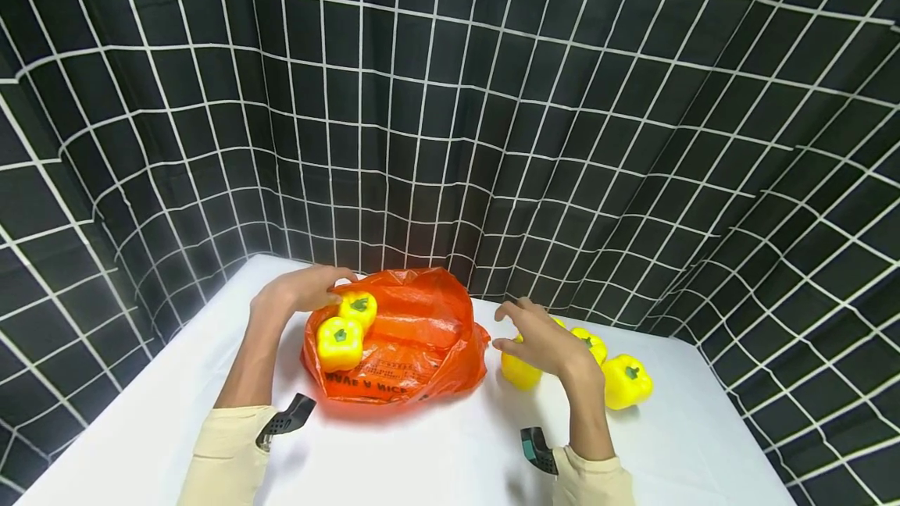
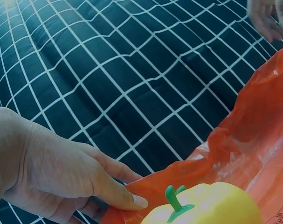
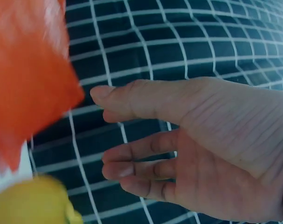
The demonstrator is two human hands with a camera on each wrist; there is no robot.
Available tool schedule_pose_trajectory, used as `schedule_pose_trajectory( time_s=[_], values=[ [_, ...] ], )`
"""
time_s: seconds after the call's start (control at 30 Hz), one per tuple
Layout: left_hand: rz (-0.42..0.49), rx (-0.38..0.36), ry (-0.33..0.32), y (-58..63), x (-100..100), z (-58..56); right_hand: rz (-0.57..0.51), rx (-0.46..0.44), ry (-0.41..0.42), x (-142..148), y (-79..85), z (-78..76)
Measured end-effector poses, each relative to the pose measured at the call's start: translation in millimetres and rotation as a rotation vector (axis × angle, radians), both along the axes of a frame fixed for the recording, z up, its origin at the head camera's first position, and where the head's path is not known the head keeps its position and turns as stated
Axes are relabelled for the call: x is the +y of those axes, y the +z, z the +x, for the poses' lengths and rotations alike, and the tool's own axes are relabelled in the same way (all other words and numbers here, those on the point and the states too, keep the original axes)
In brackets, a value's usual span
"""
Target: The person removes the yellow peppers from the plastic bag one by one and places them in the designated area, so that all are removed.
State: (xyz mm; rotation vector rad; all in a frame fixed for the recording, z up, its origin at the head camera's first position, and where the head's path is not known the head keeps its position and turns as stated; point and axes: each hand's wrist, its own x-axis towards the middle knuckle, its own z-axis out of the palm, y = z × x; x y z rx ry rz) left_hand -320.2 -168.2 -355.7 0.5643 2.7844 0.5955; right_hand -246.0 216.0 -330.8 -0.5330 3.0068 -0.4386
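An orange-red plastic bag (image 1: pixel 429 326) with printed text lies on the table with its mouth spread wide. Two yellow bell peppers with green stems, a front one (image 1: pixel 340 350) and a rear one (image 1: pixel 360 303), sit at its left side. My left hand (image 1: pixel 298 291) pinches the bag's left rim, thumb inside and fingers behind, as the left wrist view shows beside the pepper (image 2: pixel 211 207). To the bag's right, my right hand (image 1: pixel 544 338) holds nothing, its fingers apart and loosely bent above another yellow bell pepper (image 1: pixel 519 373).
Further right on the white table (image 1: pixel 703 428) are more yellow peppers, one whole in view (image 1: pixel 628 383) and others (image 1: pixel 592 343) partly covered by my right hand. A black curtain with a white grid (image 1: pixel 422 100) encloses the table at the back and sides.
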Motion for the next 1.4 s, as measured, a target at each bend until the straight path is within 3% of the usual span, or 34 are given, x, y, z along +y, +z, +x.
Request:
schedule_pose_trajectory(
  time_s=[0.43, 0.8, 1.13, 1.4],
  values=[
    [0.005, 0.009, 0.001, -3.5, 2, -0.5, -0.118, -0.019, 0.311, -86, 10.1, -9.3],
    [-0.011, 0.028, -0.033, -3.8, 2, 0.5, -0.118, -0.104, 0.4, -147, -5.8, -14.9],
    [-0.005, 0.045, -0.039, 1.4, 2, -0.3, 0.037, -0.102, 0.41, -180, -31.7, -19.4],
    [0.004, 0.051, -0.041, -1.4, -1, 0.4, 0.12, -0.031, 0.3, -199, -48.4, -12.7]
  ],
)
